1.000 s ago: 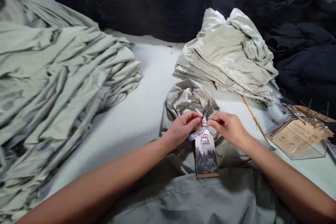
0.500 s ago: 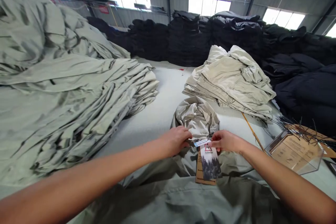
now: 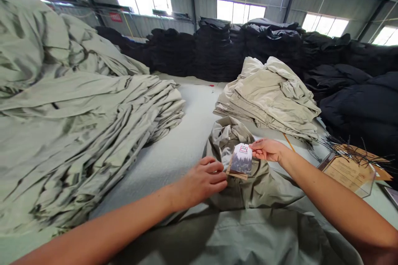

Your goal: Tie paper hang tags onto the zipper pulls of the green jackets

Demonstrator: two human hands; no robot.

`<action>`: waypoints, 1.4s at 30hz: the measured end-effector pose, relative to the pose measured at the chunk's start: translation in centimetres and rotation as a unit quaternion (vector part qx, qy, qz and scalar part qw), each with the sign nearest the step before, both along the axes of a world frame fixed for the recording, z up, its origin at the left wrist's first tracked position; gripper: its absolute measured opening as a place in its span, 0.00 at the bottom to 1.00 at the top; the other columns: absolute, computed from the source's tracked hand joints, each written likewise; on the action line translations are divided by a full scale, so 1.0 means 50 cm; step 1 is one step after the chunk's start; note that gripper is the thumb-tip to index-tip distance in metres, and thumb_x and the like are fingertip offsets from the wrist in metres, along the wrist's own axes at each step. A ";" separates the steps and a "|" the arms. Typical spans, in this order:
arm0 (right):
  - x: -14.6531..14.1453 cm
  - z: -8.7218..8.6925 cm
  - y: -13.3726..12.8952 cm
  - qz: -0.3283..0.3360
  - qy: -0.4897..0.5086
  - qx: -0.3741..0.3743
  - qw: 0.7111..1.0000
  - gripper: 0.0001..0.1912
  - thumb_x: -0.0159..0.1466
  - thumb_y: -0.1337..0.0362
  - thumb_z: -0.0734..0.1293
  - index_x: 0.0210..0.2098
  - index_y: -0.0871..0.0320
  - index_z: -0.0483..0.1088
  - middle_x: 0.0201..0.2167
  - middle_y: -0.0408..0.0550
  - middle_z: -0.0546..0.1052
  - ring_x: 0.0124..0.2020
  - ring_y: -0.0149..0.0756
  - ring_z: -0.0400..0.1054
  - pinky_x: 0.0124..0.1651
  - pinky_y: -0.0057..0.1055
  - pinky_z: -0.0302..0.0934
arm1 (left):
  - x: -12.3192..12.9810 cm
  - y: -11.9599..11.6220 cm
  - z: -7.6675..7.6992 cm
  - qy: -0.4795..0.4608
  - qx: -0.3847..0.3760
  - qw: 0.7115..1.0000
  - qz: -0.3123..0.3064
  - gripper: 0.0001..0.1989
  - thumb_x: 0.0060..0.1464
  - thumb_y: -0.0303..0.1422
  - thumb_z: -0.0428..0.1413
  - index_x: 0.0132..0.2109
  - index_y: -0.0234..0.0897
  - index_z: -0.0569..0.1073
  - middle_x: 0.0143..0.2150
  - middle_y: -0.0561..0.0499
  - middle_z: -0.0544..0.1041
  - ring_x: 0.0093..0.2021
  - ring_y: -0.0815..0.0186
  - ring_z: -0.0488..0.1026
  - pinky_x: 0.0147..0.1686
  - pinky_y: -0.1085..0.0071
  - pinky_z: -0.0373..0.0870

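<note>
A grey-green garment (image 3: 261, 190) lies in front of me, its gathered hood-like end (image 3: 231, 128) farthest away. Over it hangs a white hang tag (image 3: 241, 159) printed with dark trees and a red logo, with a brown card (image 3: 238, 176) behind it. My right hand (image 3: 265, 149) pinches the tag's upper right edge between thumb and fingers. Left of the tags is my left hand (image 3: 207, 178), palm down, fingers slightly bent and apart, fingertips close to the brown card and the cloth. Nothing shows inside its grasp.
A large heap of pale green garments (image 3: 93, 107) fills the left. Beige folded garments (image 3: 269, 95) are stacked beyond my right hand. At right, a clear tray (image 3: 351, 174) holds brown cards beside black strings (image 3: 357, 151). Dark garment stacks (image 3: 217, 49) line the back.
My right hand has lifted the tags up and slightly left, away from the lower cloth. My left hand has moved down and its fingers have spread. The view has shifted slightly.
</note>
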State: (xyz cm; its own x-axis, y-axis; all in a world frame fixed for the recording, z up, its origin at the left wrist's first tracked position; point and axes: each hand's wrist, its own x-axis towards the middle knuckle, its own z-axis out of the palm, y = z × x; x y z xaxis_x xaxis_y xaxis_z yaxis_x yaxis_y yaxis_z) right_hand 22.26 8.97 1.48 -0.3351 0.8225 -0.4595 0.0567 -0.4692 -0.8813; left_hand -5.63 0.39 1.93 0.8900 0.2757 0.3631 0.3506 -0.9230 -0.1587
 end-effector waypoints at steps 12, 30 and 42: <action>-0.027 0.006 0.010 -0.016 -0.041 0.078 0.996 0.08 0.61 0.72 0.69 0.27 0.62 0.67 0.18 0.43 0.73 0.18 0.25 0.68 0.24 0.19 0.65 | 0.012 0.042 0.047 -0.136 -0.172 0.976 0.002 0.10 0.62 0.28 0.45 0.39 0.39 0.71 0.36 0.50 0.77 0.40 0.63 0.67 0.44 0.66 0.59; -0.086 0.004 -0.033 0.206 -0.200 0.265 0.920 0.03 0.45 0.72 0.69 0.22 0.61 0.71 0.19 0.38 0.72 0.22 0.28 0.64 0.26 0.24 0.59 | 0.081 0.122 0.051 -0.035 -0.143 0.982 0.120 0.11 0.63 0.30 0.44 0.42 0.40 0.71 0.39 0.51 0.77 0.38 0.63 0.72 0.40 0.67 0.63; 0.190 0.020 -0.280 0.115 -0.406 0.275 0.864 0.54 0.44 0.49 0.76 0.65 0.63 0.58 0.59 0.65 0.68 0.54 0.56 0.67 0.55 0.44 0.62 | -0.228 -0.042 0.026 0.011 -0.287 0.906 0.312 0.37 0.48 0.51 0.57 0.64 0.49 0.63 0.64 0.47 0.67 0.60 0.50 0.67 0.55 0.57 0.68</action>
